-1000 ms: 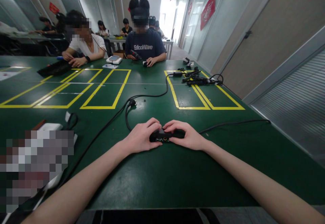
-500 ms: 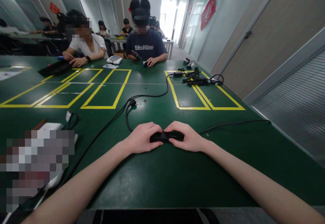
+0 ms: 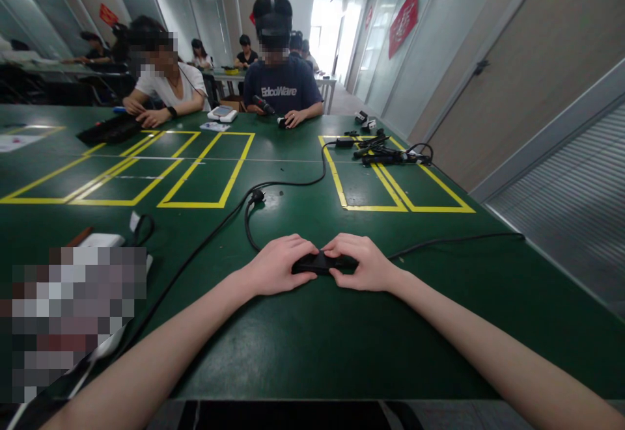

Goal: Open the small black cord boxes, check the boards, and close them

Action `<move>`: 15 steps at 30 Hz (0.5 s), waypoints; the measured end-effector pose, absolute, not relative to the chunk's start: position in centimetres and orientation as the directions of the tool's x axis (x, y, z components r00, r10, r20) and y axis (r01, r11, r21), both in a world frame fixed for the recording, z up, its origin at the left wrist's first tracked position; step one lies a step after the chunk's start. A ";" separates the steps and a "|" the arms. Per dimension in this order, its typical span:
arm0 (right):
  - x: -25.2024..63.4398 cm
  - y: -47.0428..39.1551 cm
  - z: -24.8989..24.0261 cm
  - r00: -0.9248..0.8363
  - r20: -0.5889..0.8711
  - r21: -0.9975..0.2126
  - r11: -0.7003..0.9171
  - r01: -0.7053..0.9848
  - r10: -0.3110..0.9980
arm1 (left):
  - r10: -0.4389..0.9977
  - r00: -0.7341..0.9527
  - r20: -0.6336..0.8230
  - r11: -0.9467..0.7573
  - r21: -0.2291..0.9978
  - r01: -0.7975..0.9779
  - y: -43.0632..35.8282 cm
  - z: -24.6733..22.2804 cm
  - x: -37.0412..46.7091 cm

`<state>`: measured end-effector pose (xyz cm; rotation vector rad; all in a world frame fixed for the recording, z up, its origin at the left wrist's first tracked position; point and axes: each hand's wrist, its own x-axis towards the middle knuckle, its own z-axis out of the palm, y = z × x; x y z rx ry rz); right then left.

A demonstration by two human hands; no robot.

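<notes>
A black power adapter [image 3: 319, 263] lies low over the green table between my two hands, its ends partly covered by fingers. My left hand [image 3: 280, 264] is closed around its left end, thumb in front and fingers behind. At the right end, my right hand [image 3: 364, 264] grips it in the same way, fingertips close to those of the left. From behind the left hand a black cord [image 3: 248, 225] curves up to a plug [image 3: 256, 196]. Another black cable [image 3: 449, 240] runs from the right hand toward the table's right edge.
Black adapters and cables [image 3: 383, 151] are heaped at the far right among yellow tape rectangles [image 3: 222, 205]. A long cable [image 3: 195, 257] crosses the table on the left, near a blurred-out item [image 3: 83, 300]. Two people sit across the table, one holding a dark tool [image 3: 263, 105].
Both hands keep their hold on the adapter. The whole view has shifted very slightly; little else differs.
</notes>
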<state>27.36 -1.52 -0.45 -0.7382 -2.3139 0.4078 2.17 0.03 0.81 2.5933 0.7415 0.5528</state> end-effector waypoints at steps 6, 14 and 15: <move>27.3 -1.6 -0.4 -0.628 0.537 -0.395 0.826 0.402 0.563 | 0.573 0.778 0.258 -0.781 0.459 0.424 0.1 0.7 2.2; 27.6 -1.6 -0.8 -0.594 0.529 -0.449 0.794 0.411 0.606 | 0.572 0.777 0.261 -0.779 0.468 0.416 0.3 0.5 2.1; 27.6 -1.7 -0.8 -0.591 0.530 -0.454 0.792 0.408 0.608 | 0.569 0.778 0.266 -0.781 0.472 0.409 0.4 0.4 2.1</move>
